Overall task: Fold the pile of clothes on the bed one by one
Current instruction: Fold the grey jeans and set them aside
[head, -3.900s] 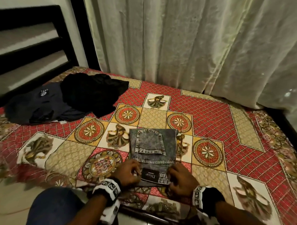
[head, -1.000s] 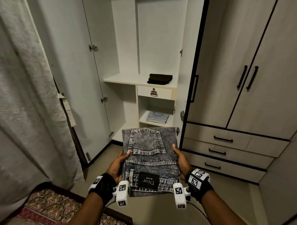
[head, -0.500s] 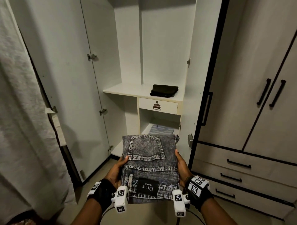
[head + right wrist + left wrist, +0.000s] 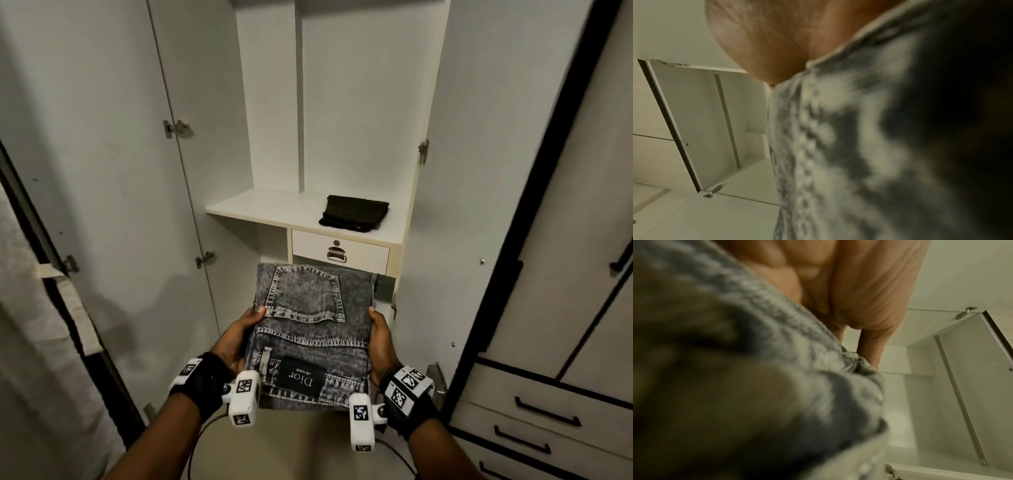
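1. One pair of folded grey jeans (image 4: pixel 313 334) is held flat in the air in front of the open wardrobe (image 4: pixel 342 102), back pocket up, black label nearest the person.
2. The left hand (image 4: pixel 236 339) grips the jeans' left edge, thumb on top and fingers curled beneath.
3. The right hand (image 4: pixel 380 337) grips the right edge in the same way.
4. One folded black garment (image 4: pixel 354 213) lies on the wardrobe shelf (image 4: pixel 267 209), near its right front corner.
5. One small drawer (image 4: pixel 340 251) sits just under that shelf, behind the jeans' far edge.
6. Three dark-handled drawers (image 4: pixel 548 407) show at the lower right.
7. Both wrist views are blurred, showing only denim against palm.
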